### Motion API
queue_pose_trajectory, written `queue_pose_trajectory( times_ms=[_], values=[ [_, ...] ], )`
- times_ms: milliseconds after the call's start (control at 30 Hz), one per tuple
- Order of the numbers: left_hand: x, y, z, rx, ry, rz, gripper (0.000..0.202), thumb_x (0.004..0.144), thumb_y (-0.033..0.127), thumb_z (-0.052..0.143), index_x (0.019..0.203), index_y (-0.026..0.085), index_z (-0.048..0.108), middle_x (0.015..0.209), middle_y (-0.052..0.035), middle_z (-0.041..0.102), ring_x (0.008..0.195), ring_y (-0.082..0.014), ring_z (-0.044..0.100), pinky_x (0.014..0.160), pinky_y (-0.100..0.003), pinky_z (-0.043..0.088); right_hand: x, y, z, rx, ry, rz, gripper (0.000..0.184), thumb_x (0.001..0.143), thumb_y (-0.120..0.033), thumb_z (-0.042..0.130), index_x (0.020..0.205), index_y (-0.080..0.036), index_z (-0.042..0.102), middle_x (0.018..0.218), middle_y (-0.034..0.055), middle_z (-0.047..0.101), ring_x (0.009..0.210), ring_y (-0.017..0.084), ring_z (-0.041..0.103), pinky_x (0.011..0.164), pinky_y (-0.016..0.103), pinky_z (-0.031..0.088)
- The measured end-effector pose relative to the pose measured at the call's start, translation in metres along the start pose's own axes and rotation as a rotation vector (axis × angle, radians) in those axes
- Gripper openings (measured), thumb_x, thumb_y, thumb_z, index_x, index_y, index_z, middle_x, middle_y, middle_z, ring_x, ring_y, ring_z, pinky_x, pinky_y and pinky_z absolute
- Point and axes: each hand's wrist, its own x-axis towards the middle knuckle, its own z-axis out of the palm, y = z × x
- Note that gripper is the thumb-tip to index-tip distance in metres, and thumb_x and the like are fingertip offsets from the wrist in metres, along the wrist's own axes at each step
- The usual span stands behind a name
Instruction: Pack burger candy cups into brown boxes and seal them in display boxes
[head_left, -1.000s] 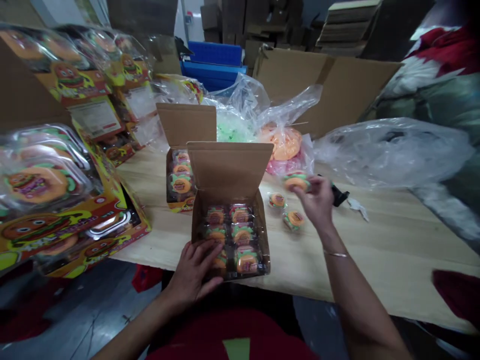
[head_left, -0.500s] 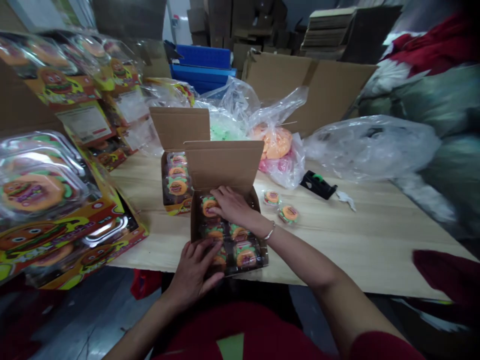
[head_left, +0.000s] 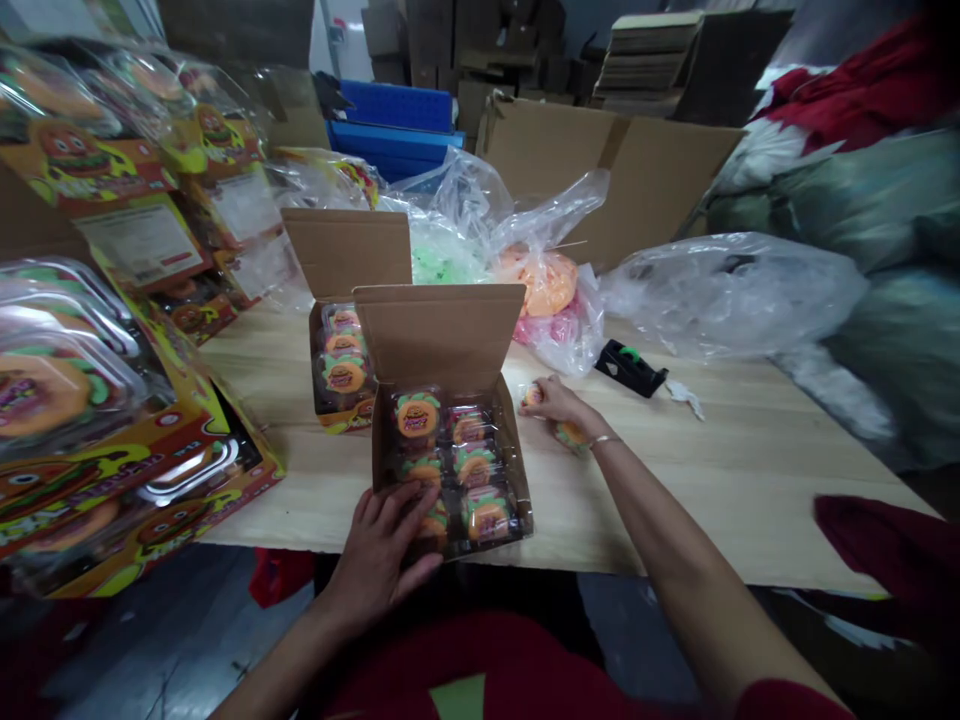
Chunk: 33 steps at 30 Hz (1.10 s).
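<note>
An open cardboard display box [head_left: 442, 335] stands in front of me, its lid raised at the back. Inside are several toy burgers in clear plastic packs, such as the burger pack [head_left: 417, 415] at the back left. My left hand [head_left: 382, 550] grips the box's front left corner, fingers over the wall onto a pack and thumb at the front. Right of the box, my right hand [head_left: 559, 402] is closed around a small burger pack [head_left: 531, 395] on the table. Another burger pack [head_left: 571, 436] lies under my right wrist, partly hidden.
A second open box [head_left: 346, 255] of burger packs stands behind at left. Stacked display boxes [head_left: 135, 490] crowd the left side. A black tape dispenser [head_left: 630, 368] lies at right, near a large plastic bag [head_left: 739, 290]. Bags of orange pieces [head_left: 547, 282] sit at the back.
My right hand has moved out of the box to the right and taken hold of a burger pack on the table. My left hand has stayed at the box corner.
</note>
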Motion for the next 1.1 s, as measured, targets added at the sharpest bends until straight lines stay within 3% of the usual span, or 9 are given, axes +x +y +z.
queue_pose_trajectory(
  times_ms=[67, 167, 267, 400, 633, 800, 900, 1000, 1100],
  values=[
    [0.0, -0.001, 0.001, -0.001, 0.003, -0.006, 0.074, 0.094, 0.037, 0.058, 0.158, 0.029, 0.021, 0.138, -0.0112, 0.048, 0.119, -0.0293, 0.045, 0.098, -0.043, 0.037, -0.004, -0.004, -0.005, 0.046, 0.0, 0.032, 0.06, 0.064, -0.048, 0.086, 0.107, -0.013, 0.062, 0.109, 0.0124, 0.063, 0.094, 0.026, 0.062, 0.081, 0.032, 0.049],
    [0.0, -0.001, 0.002, -0.014, -0.005, -0.02, 0.073, 0.095, 0.038, 0.057, 0.158, 0.028, 0.022, 0.138, -0.0115, 0.048, 0.12, -0.0293, 0.044, 0.099, -0.043, 0.037, -0.027, -0.027, -0.024, 0.238, 0.221, -0.009, 0.075, 0.065, -0.05, 0.083, 0.124, -0.014, 0.053, 0.109, 0.0102, 0.064, 0.095, 0.026, 0.063, 0.084, 0.036, 0.051],
    [-0.002, -0.002, 0.003, -0.024, -0.007, -0.011, 0.073, 0.094, 0.039, 0.057, 0.158, 0.028, 0.022, 0.138, -0.0118, 0.048, 0.121, -0.0299, 0.044, 0.1, -0.044, 0.037, -0.056, -0.074, -0.039, 0.325, 0.445, -0.329, 0.089, 0.075, -0.054, 0.075, 0.146, -0.018, 0.035, 0.128, 0.0136, 0.055, 0.111, 0.028, 0.058, 0.094, 0.041, 0.05],
    [-0.001, -0.001, 0.001, -0.016, 0.005, -0.008, 0.073, 0.094, 0.04, 0.057, 0.158, 0.028, 0.023, 0.138, -0.012, 0.048, 0.12, -0.0302, 0.045, 0.099, -0.043, 0.036, -0.064, -0.133, -0.031, -0.069, 0.333, -0.737, 0.087, 0.08, -0.047, 0.074, 0.149, -0.011, 0.037, 0.133, 0.02, 0.051, 0.119, 0.034, 0.05, 0.103, 0.047, 0.043],
    [0.003, 0.001, -0.001, 0.006, 0.033, 0.018, 0.071, 0.098, 0.039, 0.051, 0.159, 0.026, 0.018, 0.137, -0.0132, 0.047, 0.119, -0.0303, 0.043, 0.098, -0.044, 0.037, -0.048, -0.15, -0.004, -0.448, 0.25, -0.756, 0.055, 0.101, -0.033, 0.045, 0.151, -0.013, 0.039, 0.13, 0.0188, 0.057, 0.116, 0.033, 0.051, 0.1, 0.049, 0.04],
    [0.002, -0.001, 0.002, -0.007, 0.032, 0.009, 0.072, 0.097, 0.039, 0.052, 0.159, 0.028, 0.017, 0.136, -0.013, 0.048, 0.119, -0.0303, 0.044, 0.097, -0.044, 0.038, -0.06, -0.108, -0.006, -0.182, 0.392, -0.734, 0.046, 0.1, -0.037, 0.044, 0.142, -0.019, 0.051, 0.148, 0.0142, 0.046, 0.137, 0.031, 0.039, 0.113, 0.052, 0.033],
    [0.002, -0.002, 0.004, -0.008, 0.034, 0.005, 0.073, 0.097, 0.04, 0.053, 0.159, 0.029, 0.017, 0.137, -0.0129, 0.048, 0.119, -0.0302, 0.045, 0.097, -0.045, 0.038, -0.076, -0.04, -0.004, 0.019, 0.49, -0.383, 0.044, 0.1, -0.035, 0.038, 0.138, -0.018, 0.054, 0.138, 0.0156, 0.054, 0.131, 0.03, 0.047, 0.111, 0.051, 0.038],
    [0.003, -0.002, 0.004, -0.015, 0.029, 0.015, 0.074, 0.096, 0.04, 0.054, 0.159, 0.028, 0.016, 0.138, -0.0132, 0.048, 0.12, -0.0306, 0.045, 0.098, -0.046, 0.038, -0.097, 0.026, 0.006, 0.075, 0.311, -0.058, 0.055, 0.093, -0.042, 0.05, 0.14, -0.013, 0.05, 0.127, 0.0187, 0.06, 0.122, 0.034, 0.053, 0.105, 0.052, 0.042],
    [0.004, 0.0, 0.002, -0.015, 0.017, 0.016, 0.075, 0.096, 0.04, 0.054, 0.159, 0.028, 0.015, 0.136, -0.0138, 0.049, 0.119, -0.0313, 0.045, 0.097, -0.047, 0.038, -0.111, 0.055, 0.018, 0.184, 0.125, 0.044, 0.068, 0.081, -0.051, 0.066, 0.137, -0.015, 0.051, 0.115, 0.0142, 0.064, 0.106, 0.03, 0.062, 0.093, 0.044, 0.05]
  ],
)
